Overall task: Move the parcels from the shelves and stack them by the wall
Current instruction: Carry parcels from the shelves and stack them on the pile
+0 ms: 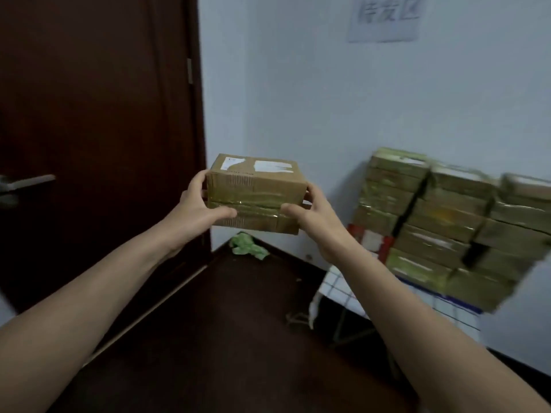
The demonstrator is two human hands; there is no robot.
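A parcel storeroom — taped cartons (pixel 441 222) stacked against the wall (pixel 298 84) (paper sign (pixel 384 19) above), dark door (pixel 89 114) beside.

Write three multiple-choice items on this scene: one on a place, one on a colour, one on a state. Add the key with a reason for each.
1. Where is the stack of parcels?
A. against the white wall, to the right of the held parcel
B. leaning on the door
C. under the person's arm

2. What colour is the crumpled thing on the floor in the corner?
A. red
B. green
C. blue

3. How is the held parcel supported?
A. it lies on the floor
B. one hand pinches it from above
C. the left hand and right hand grip its two ends

Key:
1 A: the stack backs onto the wall at the right.
2 B: it shows pale green against the dark floor.
3 C: a thumb from each hand wraps the front and the parcel is in the air.
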